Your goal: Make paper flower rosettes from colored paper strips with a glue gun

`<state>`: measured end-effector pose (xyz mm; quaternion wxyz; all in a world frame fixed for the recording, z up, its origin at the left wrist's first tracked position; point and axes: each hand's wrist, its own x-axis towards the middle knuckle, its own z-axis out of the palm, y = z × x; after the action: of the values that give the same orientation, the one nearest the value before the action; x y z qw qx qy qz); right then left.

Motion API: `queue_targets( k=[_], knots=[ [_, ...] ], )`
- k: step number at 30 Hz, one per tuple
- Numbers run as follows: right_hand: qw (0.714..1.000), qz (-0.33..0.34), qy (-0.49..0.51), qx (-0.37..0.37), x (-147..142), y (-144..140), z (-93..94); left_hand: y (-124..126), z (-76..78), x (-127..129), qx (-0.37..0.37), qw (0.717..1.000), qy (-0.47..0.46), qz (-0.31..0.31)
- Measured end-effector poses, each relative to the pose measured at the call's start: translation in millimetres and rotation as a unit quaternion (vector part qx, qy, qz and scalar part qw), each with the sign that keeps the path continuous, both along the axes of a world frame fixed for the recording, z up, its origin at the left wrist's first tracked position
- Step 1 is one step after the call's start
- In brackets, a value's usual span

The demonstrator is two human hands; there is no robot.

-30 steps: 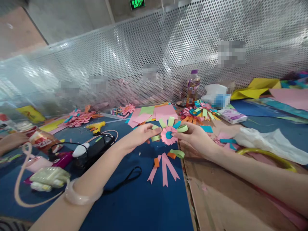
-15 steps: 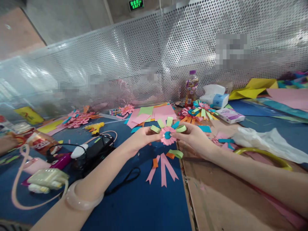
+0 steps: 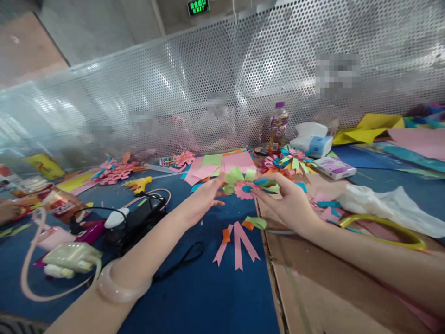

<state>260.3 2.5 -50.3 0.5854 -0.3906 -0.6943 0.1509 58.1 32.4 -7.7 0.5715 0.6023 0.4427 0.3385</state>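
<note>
A paper flower [image 3: 245, 189] with a pink ring, a blue centre and green loops is held above the table, tilted. My right hand [image 3: 290, 202] pinches its right side between thumb and fingers. My left hand [image 3: 203, 199] is at the flower's left, fingers apart; whether a fingertip touches the green loops I cannot tell. Below them, pink paper strips [image 3: 238, 246] with notched ends lie fanned out on the blue tabletop [image 3: 215, 297]. A green paper loop [image 3: 257, 222] and small orange pieces lie at their top.
On the left are a yellow glue gun [image 3: 139, 184], a power strip [image 3: 91, 231] with cables and a snack canister [image 3: 62, 204]. At the back stand a bottle [image 3: 278, 127], tissues [image 3: 311, 141] and finished paper flowers [image 3: 295, 157]. Brown board [image 3: 306, 283] and a yellow ring [image 3: 385, 227] lie right.
My left hand has let go of the flower's ring and its fingers have spread. The flower has tipped flatter and risen slightly in my right hand.
</note>
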Motion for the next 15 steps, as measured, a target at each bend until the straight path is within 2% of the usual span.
queue_targets(
  k=[1,3,5,7,9,12,15],
  knots=[
    [0.996,-0.015,-0.054,0.07,2,-3,2.1,0,1.7,0,-0.02,0.999,-0.029,0.01],
    [0.966,-0.01,-0.166,0.196,7,-8,4.8,0,5.3,-1,-0.07,0.995,-0.069,0.012],
    [0.928,-0.004,-0.249,0.278,11,-12,5.9,-1,8.5,-2,-0.124,0.989,-0.081,-0.027],
    [0.898,-0.018,-0.3,0.322,13,-15,6.6,-5,10.5,-2,-0.162,0.98,-0.079,-0.083],
    [0.876,-0.043,-0.326,0.353,13,-18,8.1,-10,11.1,-1,-0.17,0.976,-0.082,-0.105],
    [0.85,-0.066,-0.347,0.391,11,-21,11.6,-16,11.0,3,-0.14,0.983,-0.096,-0.074],
    [0.84,-0.075,-0.361,0.399,9,-23,14.4,-20,11.2,6,-0.106,0.989,-0.097,-0.04]
  ],
)
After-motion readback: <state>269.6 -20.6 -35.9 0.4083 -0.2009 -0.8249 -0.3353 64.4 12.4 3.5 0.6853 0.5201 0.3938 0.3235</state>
